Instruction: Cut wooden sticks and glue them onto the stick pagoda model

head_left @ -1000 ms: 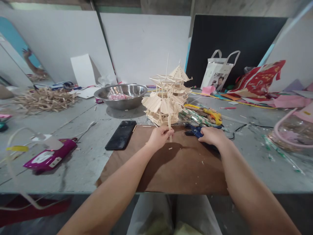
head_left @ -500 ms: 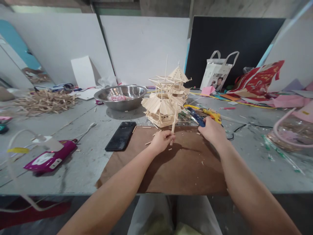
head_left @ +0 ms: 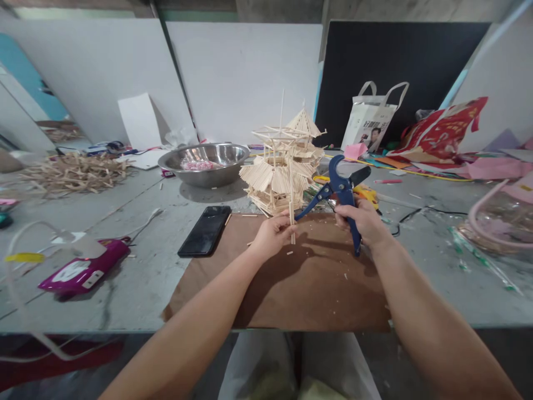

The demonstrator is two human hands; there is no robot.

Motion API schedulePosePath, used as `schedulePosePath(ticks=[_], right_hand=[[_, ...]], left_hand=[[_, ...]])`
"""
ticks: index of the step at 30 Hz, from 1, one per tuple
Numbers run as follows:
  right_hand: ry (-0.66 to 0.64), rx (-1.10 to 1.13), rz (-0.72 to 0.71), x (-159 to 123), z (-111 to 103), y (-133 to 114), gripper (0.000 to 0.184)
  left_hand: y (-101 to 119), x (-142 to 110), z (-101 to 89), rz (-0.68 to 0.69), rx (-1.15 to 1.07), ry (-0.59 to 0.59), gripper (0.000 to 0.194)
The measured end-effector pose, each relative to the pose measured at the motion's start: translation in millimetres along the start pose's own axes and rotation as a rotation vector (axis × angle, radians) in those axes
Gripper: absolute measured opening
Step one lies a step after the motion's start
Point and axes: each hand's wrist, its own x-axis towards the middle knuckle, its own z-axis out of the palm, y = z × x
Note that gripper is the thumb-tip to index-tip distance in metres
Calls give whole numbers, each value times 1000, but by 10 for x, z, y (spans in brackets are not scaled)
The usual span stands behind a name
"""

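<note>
Between the fingers of my left hand (head_left: 272,236) are thin wooden sticks (head_left: 292,208), held upright over a brown paper sheet (head_left: 316,289). My right hand (head_left: 364,222) grips one handle of a blue pipe cutter (head_left: 343,186), its jaw up and its handles spread apart. The other handle reaches across toward the sticks; whether it touches my left hand I cannot tell. Just beyond my hands stands a pagoda model (head_left: 277,180) built of wooden sticks, with a second pointed roof (head_left: 303,123) behind it. Short stick pieces (head_left: 250,215) lie on the paper.
A black phone (head_left: 204,231) lies at the paper's left edge. Behind it is a steel basin (head_left: 204,164); farther left are a stick pile (head_left: 77,175) and a magenta power strip (head_left: 85,266). Yellow-handled tools (head_left: 366,194), a black cable (head_left: 416,212) and a paper bag (head_left: 368,125) are to the right.
My right hand has lifted the blue pipe cutter from among the tools beside the model, and its handles now stand apart. My left hand stays nearly in place with the sticks.
</note>
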Motion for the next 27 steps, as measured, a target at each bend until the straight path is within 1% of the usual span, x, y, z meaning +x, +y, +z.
schedulePosePath(ticks=[2, 4, 6, 8, 9, 11, 13, 15, 16, 17, 19, 21, 22, 24, 25, 27], right_hand=[[-42, 82, 34, -13, 12, -7, 14], [-53, 111, 63, -9, 22, 3, 12], [-13, 102, 65, 11, 34, 34, 11], [42, 86, 20, 30, 53, 72, 14], [49, 73, -3, 34, 67, 87, 17], [3, 33, -7, 25, 104, 100, 21], [-90, -12, 43, -3, 153, 89, 26], [-168, -4, 63, -33, 207, 68, 31], [-188, 22, 44, -43, 232, 61, 32], [-192, 50, 12, -47, 253, 60, 33], [-145, 59, -63, -34, 271, 80, 33], [-20, -61, -108, -2, 252, 121, 32], [64, -173, -115, 16, 231, 143, 32], [216, -466, -119, 48, 185, 178, 32], [263, -618, -115, 58, 167, 187, 34], [277, -863, -106, 65, 154, 187, 39]], left_hand=[[10, -3, -5, -50, -42, -46, 22], [20, -3, -11, -111, -78, -96, 22], [31, -2, -15, -155, -120, -107, 21], [44, -1, -16, -166, -153, -86, 20], [51, -2, -16, -165, -158, -79, 20], [62, -8, -12, -156, -146, -90, 20], [75, -17, -3, -152, -121, -114, 21], [91, -25, 13, -143, -96, -139, 22], [99, -26, 22, -136, -80, -152, 23], [107, -26, 30, -129, -59, -163, 24], [112, -22, 37, -114, 18, -148, 26], [102, -14, 22, -95, 164, -77, 28], [93, -10, 6, -86, 254, -33, 29], [77, -3, -35, -71, 428, 41, 29], [72, 0, -55, -66, 500, 65, 29], [73, 6, -84, -54, 614, 100, 29]])
